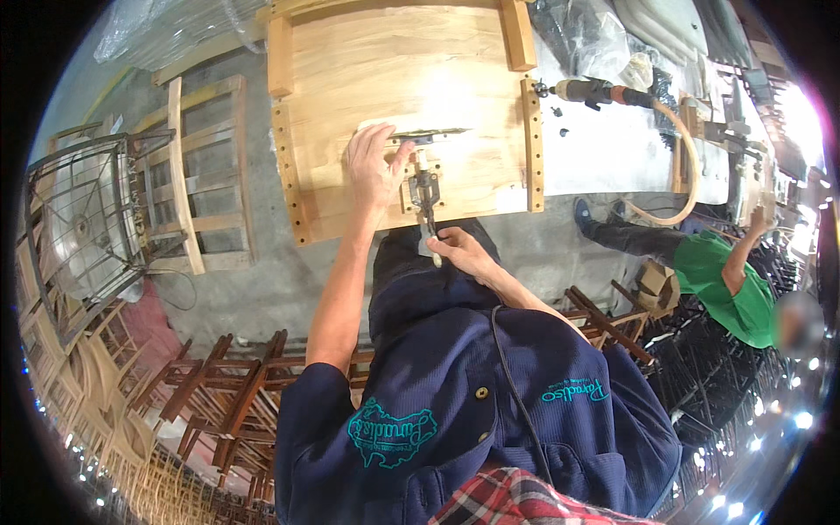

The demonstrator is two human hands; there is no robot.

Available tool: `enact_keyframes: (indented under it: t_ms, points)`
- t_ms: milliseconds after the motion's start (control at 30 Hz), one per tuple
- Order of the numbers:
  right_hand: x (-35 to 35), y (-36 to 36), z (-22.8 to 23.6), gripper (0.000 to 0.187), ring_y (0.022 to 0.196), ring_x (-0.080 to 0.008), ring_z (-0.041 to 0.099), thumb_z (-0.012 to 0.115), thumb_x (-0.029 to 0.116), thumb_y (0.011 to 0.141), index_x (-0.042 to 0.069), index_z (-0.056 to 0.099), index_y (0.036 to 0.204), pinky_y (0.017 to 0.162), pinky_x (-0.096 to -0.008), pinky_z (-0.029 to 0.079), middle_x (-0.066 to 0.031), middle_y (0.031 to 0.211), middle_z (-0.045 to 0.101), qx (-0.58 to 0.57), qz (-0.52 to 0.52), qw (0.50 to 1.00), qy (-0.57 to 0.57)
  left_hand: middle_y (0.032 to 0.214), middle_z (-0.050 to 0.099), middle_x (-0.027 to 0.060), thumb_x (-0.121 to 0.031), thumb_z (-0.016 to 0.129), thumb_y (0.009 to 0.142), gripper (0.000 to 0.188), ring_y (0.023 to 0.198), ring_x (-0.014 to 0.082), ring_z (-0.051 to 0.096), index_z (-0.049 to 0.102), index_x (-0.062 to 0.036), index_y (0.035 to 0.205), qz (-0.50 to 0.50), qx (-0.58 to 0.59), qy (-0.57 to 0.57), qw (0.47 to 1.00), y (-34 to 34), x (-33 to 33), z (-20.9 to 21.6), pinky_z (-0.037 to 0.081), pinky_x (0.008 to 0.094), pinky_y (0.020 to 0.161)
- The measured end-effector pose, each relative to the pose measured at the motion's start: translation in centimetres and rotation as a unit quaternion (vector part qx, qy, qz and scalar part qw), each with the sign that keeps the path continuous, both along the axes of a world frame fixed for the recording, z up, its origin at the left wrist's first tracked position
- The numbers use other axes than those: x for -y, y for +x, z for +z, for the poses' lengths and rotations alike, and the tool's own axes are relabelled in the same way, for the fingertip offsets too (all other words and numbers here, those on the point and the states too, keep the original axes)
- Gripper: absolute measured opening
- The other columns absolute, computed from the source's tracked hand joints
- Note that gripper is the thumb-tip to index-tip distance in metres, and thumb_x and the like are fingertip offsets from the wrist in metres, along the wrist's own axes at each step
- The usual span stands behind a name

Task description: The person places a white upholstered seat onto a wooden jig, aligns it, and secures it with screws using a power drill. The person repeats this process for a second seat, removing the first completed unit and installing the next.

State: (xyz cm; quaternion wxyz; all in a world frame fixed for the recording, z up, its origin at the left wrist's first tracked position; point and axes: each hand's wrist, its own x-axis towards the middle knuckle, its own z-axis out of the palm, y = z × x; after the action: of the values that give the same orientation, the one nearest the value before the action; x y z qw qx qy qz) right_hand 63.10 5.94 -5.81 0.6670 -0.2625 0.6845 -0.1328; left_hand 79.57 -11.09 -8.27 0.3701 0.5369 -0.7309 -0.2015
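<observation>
I've got the pale wood board (350, 96) w/ its near edge right in front of the person's waist; R hand (465, 251) is past that edge, over the lap. Plain wood runs btwn L hand (372, 168) and the L drilled wooden rail (287, 166), and from the clamp over to the R drilled wooden rail (532, 149). Grey concrete floor (293, 293) lies beyond the L edge, up to a slatted wooden pallet (178, 175).

Count: 2 bare hands, 1 silvery metal lever clamp (426, 187), 1 thin dk straight strip (442, 133), 2 drilled rails, 1 orange-and-black power tool (604, 92) w/ 1 tan hose (691, 157), 1 co-worker in green shirt (726, 284).

R hand is closed around the clamp's lever, which sticks out past the near edge. L hand has fingers bent at the strip's L end; can't tell if it pinches or just rests. Strip lies crosswise on the board, clamp's pale tip pointing at it; contact unclear to me.

Materials: board smooth, faintly grained, shiny under the light; rails squared, w/ rows of round dk holes; clamp bare metal, on a small wood block; hose bends in a smooth curve. Tool's nose sits just beside the R rail.
</observation>
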Motion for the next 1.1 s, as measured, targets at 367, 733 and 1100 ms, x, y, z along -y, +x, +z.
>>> enact_keyframes:
  t_ms: [367, 733, 1100]
  points:
    - [1.6, 0.8, 0.9, 0.042, 0.074, -0.0234, 0.069, 0.062, 0.03, 0.102, -0.008, 0.054, 0.117, 0.069, -0.0357, 0.06, -0.0122, 0.089, 0.064, 0.197, -0.124, 0.962, 0.141, 0.096, 0.073, 0.0163, -0.056, 0.061, 0.094, 0.05, 0.098, 0.0359, 0.067, 0.076, -0.0089, 0.1, -0.107, 0.137, 0.245, 0.954, -0.2, 6.3, 1.4, 0.052, 0.0474, 0.083]
    - [20.8, -7.0, 8.6, 0.041, 0.092, -0.0218, 0.073, 0.072, 0.038, 0.092, 0.01, 0.073, 0.121, 0.083, -0.036, 0.056, -0.0157, 0.104, 0.076, -0.13, 0.256, 0.919, -0.271, 0.098, 0.073, 0.0139, -0.056, 0.063, 0.092, 0.051, 0.1, 0.0354, 0.066, 0.076, -0.0068, 0.089, -0.045, 0.14, 0.138, 0.979, -4.0, 5.9, 0.0, 0.052, 0.0452, 0.09]
    - [66.9, -25.7, 2.2, 0.087, 0.112, -0.0383, 0.059, 0.077, 0.047, 0.09, -0.01, 0.037, 0.141, 0.088, -0.0509, 0.058, -0.0264, 0.129, 0.052, 0.183, -0.488, 0.793, -0.317, 0.081, 0.072, 0.0113, -0.041, 0.071, 0.086, 0.032, 0.081, 0.0304, 0.069, 0.073, -0.009, 0.082, -0.011, 0.152, 0.106, 0.983, -4.5, 5.8, 0.3, 0.056, 0.0413, 0.073]
